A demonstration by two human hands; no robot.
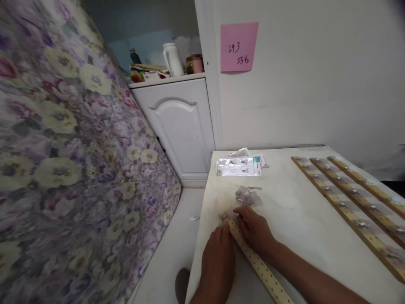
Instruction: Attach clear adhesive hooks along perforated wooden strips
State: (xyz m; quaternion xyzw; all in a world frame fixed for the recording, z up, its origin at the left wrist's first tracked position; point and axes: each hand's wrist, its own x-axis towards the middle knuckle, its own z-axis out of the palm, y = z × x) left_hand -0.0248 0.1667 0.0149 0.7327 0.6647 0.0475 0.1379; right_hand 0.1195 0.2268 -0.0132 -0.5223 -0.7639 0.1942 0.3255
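Note:
A long tan perforated strip lies slanted on the white table. My left hand rests flat against the strip's left side near its far end, fingers together and stretched out. My right hand lies on the strip's right side, fingertips pressed at the far end where a small clear packet sits. Several small clear packets with metal parts lie just beyond my fingers.
Three more perforated strips loaded with packets lie slanted at the table's right. A flat clear bag sits at the table's far edge. A flowered mattress leans at left; a white cabinet stands behind. A pink note hangs on the wall.

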